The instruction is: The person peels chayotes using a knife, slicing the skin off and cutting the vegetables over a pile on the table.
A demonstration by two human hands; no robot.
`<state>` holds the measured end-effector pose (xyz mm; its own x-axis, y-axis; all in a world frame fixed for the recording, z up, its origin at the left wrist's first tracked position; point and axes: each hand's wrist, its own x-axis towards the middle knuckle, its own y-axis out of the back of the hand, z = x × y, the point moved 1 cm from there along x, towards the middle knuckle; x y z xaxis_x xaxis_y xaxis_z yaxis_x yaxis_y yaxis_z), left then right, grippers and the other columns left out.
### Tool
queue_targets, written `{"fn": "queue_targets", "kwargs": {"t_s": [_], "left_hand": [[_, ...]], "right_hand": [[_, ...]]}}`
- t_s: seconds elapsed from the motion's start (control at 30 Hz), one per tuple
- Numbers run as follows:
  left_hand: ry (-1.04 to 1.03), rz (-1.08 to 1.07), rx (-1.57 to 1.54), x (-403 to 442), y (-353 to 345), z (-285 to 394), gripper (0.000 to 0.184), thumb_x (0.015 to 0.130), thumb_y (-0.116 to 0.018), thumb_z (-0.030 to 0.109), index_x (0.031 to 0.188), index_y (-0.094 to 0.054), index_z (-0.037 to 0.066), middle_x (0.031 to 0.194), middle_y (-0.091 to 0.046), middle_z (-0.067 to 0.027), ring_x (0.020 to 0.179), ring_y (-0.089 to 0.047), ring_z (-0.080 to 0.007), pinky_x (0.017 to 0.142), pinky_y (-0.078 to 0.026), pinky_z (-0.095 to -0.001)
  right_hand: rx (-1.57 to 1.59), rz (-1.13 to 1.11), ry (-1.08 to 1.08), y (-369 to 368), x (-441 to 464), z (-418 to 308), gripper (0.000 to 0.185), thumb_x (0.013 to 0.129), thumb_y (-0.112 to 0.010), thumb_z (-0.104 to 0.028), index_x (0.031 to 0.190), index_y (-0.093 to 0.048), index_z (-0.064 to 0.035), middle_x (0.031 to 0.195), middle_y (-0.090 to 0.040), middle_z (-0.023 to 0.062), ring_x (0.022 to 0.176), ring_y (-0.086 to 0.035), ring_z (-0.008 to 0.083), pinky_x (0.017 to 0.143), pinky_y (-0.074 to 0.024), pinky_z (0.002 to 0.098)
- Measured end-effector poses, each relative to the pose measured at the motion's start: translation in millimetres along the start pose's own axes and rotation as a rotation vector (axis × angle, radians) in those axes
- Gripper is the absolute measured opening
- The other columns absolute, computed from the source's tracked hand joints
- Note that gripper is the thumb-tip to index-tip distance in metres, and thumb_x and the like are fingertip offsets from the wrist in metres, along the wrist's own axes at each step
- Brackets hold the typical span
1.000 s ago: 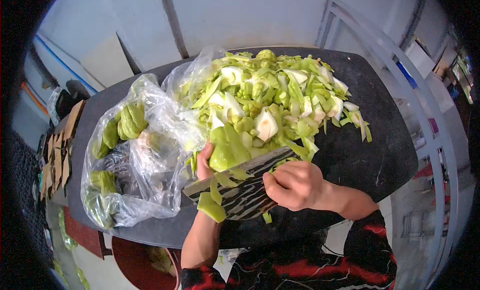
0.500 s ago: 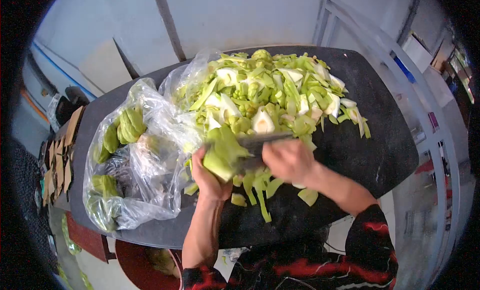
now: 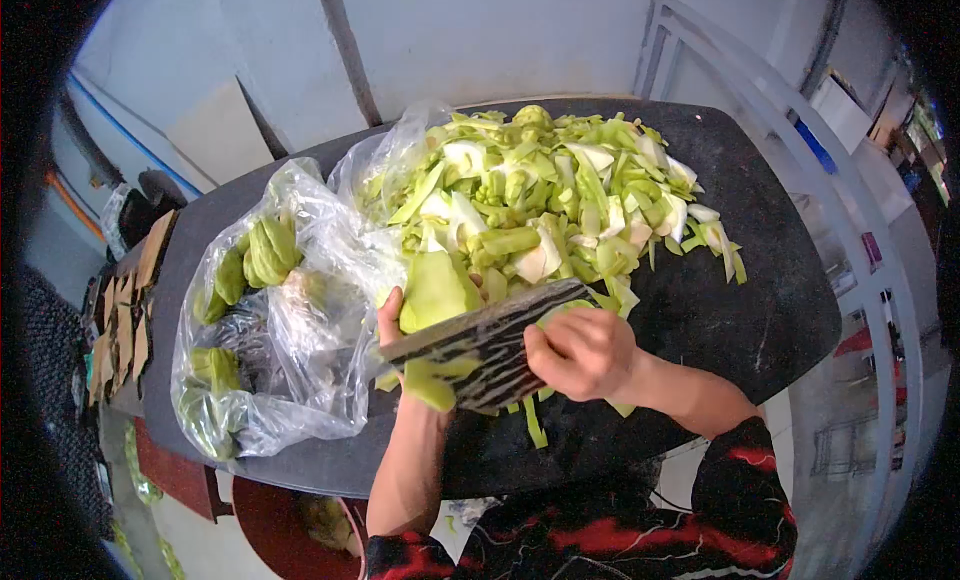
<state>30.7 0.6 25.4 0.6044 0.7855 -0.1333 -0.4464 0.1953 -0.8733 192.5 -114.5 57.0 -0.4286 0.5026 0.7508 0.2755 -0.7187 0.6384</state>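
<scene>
My left hand grips a peeled, pale green chayote, its thumb showing along the left side and the fingers mostly hidden. In my right hand is a broad-bladed cleaver, fingers wrapped around the handle end. The wide, streaked blade lies slantwise across the chayote's near side. A green slice shows at the blade's left end, over my left palm. Just beyond both hands spreads a heap of chayote peels and pieces.
A clear plastic bag on the left holds several whole chayotes. Everything rests on a dark table. Below its front edge stands a reddish-brown tub. A metal rail frame stands to the right.
The cleaver has swung nearer to me, its broad face turned into view. The chayote now sits more upright in my left hand, and my right hand is slightly lower.
</scene>
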Motion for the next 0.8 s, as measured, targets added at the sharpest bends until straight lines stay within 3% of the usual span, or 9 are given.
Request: {"fn": "queue_targets", "kwargs": {"t_s": [0.03, 0.13, 0.27, 0.33, 0.43, 0.57, 0.7, 0.77, 0.8], "left_hand": [[0.016, -0.1, -0.042, 1, 1, 0, 0.066, 0.085, -0.049, 0.052, 0.129, -0.053, 0.002, 0.118, -0.061, -0.0215, 0.102, -0.062, -0.0328, 0.09, -0.051, -0.0451], [0.027, -0.106, -0.091, -2, 1, -3, 0.065, 0.084, -0.052, 0.049, 0.128, -0.053, 0.002, 0.118, -0.061, -0.0217, 0.101, -0.063, -0.0326, 0.089, -0.053, -0.0445], [0.032, -0.043, -0.025, -7, 0, -4, 0.062, 0.084, -0.052, 0.048, 0.126, -0.054, 0.003, 0.117, -0.062, -0.0163, 0.102, -0.062, -0.0305, 0.09, -0.051, -0.045], [-0.011, 0.021, -0.012, -4, -1, -5, 0.06, 0.083, -0.051, 0.048, 0.125, -0.055, 0.004, 0.116, -0.063, -0.0145, 0.102, -0.062, -0.0299, 0.09, -0.05, -0.0447], [-0.038, 0.033, 0.018, -6, -10, -1, 0.058, 0.082, -0.05, 0.048, 0.121, -0.058, 0.006, 0.112, -0.064, -0.0117, 0.103, -0.061, -0.0291, 0.093, -0.047, -0.0434], [-0.057, 0.03, 0.079, -4, 10, -2, 0.072, 0.083, -0.049, 0.054, 0.129, -0.052, -0.001, 0.119, -0.061, -0.0216, 0.104, -0.062, -0.0341, 0.089, -0.052, -0.048], [0.0, -0.117, 0.031, -8, -3, -3, 0.068, 0.084, -0.048, 0.053, 0.127, -0.053, 0.0, 0.116, -0.062, -0.0196, 0.098, -0.064, -0.0338, 0.083, -0.054, -0.0489], [-0.072, 0.027, 0.008, -10, -8, -5, 0.064, 0.084, -0.048, 0.053, 0.124, -0.055, 0.003, 0.112, -0.064, -0.0167, 0.096, -0.064, -0.0348, 0.079, -0.054, -0.0518], [-0.032, -0.017, 0.049, -12, -9, -4, 0.062, 0.083, -0.049, 0.053, 0.123, -0.056, 0.007, 0.109, -0.064, -0.0151, 0.095, -0.063, -0.0346, 0.077, -0.053, -0.0539]], "right_hand": [[0.001, 0.002, -0.003, -1, 1, -3, 0.013, 0.073, -0.061, -0.013, 0.081, -0.058, -0.0042, 0.062, -0.048, 0.0014, 0.054, -0.056, 0.0144, 0.047, -0.0471, 0.0269], [0.028, 0.031, 0.038, 0, 4, -9, 0.014, 0.074, -0.063, 0.001, 0.088, -0.058, 0.0042, 0.058, -0.043, 0.0021, 0.048, -0.051, 0.0165, 0.043, -0.0452, 0.029], [0.028, 0.01, 0.03, 0, 2, -7, 0.018, 0.073, -0.065, -0.001, 0.09, -0.058, 0.0032, 0.057, -0.045, 0.0031, 0.048, -0.053, 0.0181, 0.041, -0.0441, 0.0303], [0.066, -0.061, -0.171, -7, -2, 3, 0.012, 0.075, -0.061, -0.009, 0.085, -0.056, -0.0043, 0.061, -0.05, 0.0022, 0.053, -0.059, 0.0188, 0.046, -0.0488, 0.0322], [0.12, -0.122, -0.313, -18, -12, 22, 0.011, 0.074, -0.061, -0.006, 0.081, -0.053, -0.0035, 0.06, -0.053, 0.0032, 0.051, -0.06, 0.0222, 0.044, -0.0489, 0.0357], [0.147, -0.07, -0.227, 6, 5, 4, 0.012, 0.072, -0.061, -0.007, 0.081, -0.054, -0.0045, 0.06, -0.053, 0.0034, 0.052, -0.061, 0.021, 0.044, -0.0493, 0.0351], [0.114, -0.049, -0.103, 4, 2, -2, 0.011, 0.073, -0.061, -0.008, 0.08, -0.052, -0.0057, 0.06, -0.054, 0.004, 0.052, -0.062, 0.0197, 0.045, -0.0506, 0.0352], [0.031, -0.188, -0.32, -20, -13, 26, 0.012, 0.077, -0.062, -0.008, 0.08, -0.05, -0.0066, 0.062, -0.057, 0.0055, 0.055, -0.064, 0.022, 0.047, -0.0519, 0.0358], [0.052, -0.154, -0.403, -25, -11, 33, 0.017, 0.079, -0.065, -0.01, 0.081, -0.049, -0.0071, 0.064, -0.059, 0.0071, 0.058, -0.065, 0.026, 0.049, -0.053, 0.0374]]}}
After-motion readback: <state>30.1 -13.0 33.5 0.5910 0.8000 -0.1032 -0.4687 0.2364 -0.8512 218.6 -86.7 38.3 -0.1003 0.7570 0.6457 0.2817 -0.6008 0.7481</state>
